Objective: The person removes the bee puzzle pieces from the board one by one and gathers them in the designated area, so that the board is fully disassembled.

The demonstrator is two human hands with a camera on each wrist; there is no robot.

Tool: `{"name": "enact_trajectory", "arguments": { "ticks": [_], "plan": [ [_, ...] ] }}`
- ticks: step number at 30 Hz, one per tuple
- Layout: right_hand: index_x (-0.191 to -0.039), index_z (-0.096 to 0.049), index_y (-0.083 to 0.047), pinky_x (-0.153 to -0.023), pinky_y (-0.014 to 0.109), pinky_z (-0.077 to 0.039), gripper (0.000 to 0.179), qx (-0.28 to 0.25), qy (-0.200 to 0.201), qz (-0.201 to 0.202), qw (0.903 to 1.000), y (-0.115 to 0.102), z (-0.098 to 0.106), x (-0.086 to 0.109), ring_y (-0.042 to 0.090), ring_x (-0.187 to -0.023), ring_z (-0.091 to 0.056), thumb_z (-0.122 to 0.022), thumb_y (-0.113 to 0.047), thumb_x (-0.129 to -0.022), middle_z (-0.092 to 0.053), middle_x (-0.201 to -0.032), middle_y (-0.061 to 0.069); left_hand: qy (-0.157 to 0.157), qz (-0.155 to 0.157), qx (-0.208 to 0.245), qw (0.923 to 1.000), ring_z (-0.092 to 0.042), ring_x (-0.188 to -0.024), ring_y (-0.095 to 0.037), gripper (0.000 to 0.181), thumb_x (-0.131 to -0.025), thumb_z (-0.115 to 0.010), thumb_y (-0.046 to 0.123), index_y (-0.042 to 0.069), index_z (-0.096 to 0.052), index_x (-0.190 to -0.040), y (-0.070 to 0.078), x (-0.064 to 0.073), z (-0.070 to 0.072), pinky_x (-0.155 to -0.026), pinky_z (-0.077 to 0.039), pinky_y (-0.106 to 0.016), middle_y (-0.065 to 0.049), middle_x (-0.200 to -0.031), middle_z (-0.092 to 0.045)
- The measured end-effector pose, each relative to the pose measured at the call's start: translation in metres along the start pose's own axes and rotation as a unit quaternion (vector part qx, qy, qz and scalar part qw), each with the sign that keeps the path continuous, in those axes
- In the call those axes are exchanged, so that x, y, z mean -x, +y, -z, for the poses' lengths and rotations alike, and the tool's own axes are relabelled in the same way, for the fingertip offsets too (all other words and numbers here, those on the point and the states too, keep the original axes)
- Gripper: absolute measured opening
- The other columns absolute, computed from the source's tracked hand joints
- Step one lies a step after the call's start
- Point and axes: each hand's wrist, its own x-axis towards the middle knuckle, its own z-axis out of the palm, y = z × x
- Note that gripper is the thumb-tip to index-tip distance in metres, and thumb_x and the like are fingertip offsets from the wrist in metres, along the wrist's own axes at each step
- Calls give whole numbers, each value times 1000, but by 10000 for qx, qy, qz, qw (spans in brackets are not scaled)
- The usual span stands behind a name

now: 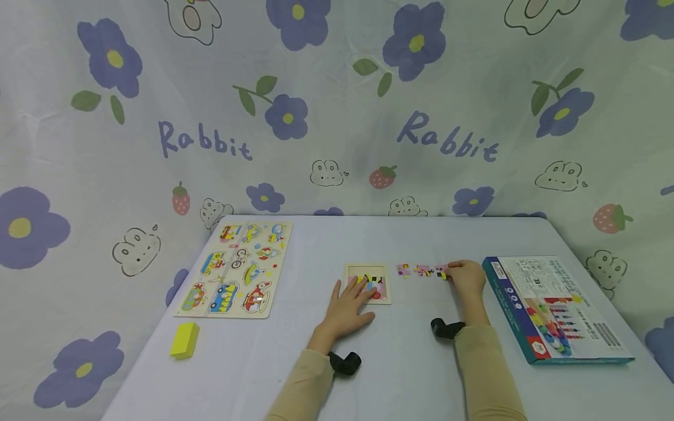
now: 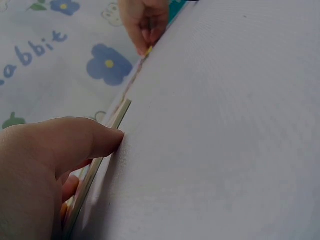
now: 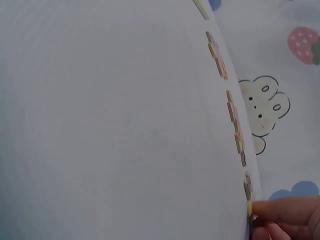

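Observation:
My left hand [image 1: 344,310] lies with fingers spread over a small square wooden puzzle tray [image 1: 388,290], covering part of its colourful picture. In the left wrist view the thumb is at the near edge of the tray [image 2: 90,182]. To the right of the tray, pink, yellow and black jigsaw pieces lie in a row: a left one [image 1: 403,270], a middle one [image 1: 423,271] and a right one [image 1: 440,272]. My right hand [image 1: 467,279] pinches the right jigsaw piece [image 3: 250,209] between thumb and fingertips, low at the tabletop.
At the left lies a wooden vehicle puzzle board [image 1: 237,269], with a yellow block [image 1: 185,340] in front of it. A large flat box [image 1: 558,310] occupies the right side, close to my right hand. Behind the white table [image 1: 400,362] hangs a patterned cloth [image 1: 337,105].

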Motion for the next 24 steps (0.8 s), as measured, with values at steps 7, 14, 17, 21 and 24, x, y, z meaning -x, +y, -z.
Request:
{"name": "enact_trajectory", "arguments": {
  "ticks": [7,14,17,21,24],
  "plan": [
    [-101,-67,6,-63,29,-47,26,-66,60,36,10000,2,-2,0,30,-86,-59,-63,-13,-83,-63,-105,25,-3,-21,27,10000,-13,-141,-20,58,-86,-48,47,27,-41,-140,1,1,1,-111,-2,-53,1,-152,-24],
    [-117,-60,3,-58,14,-47,37,-1905,-613,-441,9788,-10,-4,1,6,-68,-57,-64,-17,-86,-65,-95,8,52,-42,44,10000,-13,-141,-20,58,-86,-47,47,26,-41,-140,1,0,1,-111,-1,-53,0,-152,-24],
    [-124,-54,4,-64,15,-50,44,-2956,-1198,-808,9443,-20,-6,4,2,-66,-57,-65,-14,-85,-64,-83,-5,71,-43,31,10000,-13,-142,-20,58,-86,-47,46,26,-41,-140,0,0,1,-111,-1,-53,0,-152,-25],
    [-126,-50,7,-65,16,-51,46,-3633,-1664,-921,9121,-30,-14,10,4,-67,-58,-65,-8,-85,-63,-75,-10,103,-67,-12,9999,-14,-141,-22,58,-86,-48,46,26,-42,-140,0,0,1,-111,-2,-54,-1,-152,-26],
    [-124,-50,8,-65,16,-51,44,-3687,-1775,-817,9088,-36,-23,13,5,-68,-59,-65,-5,-84,-63,-77,-8,122,-60,-81,9999,-15,-141,-23,58,-85,-49,47,26,-42,-140,0,0,1,-111,-4,-54,-1,-151,-26]
  ]
}}
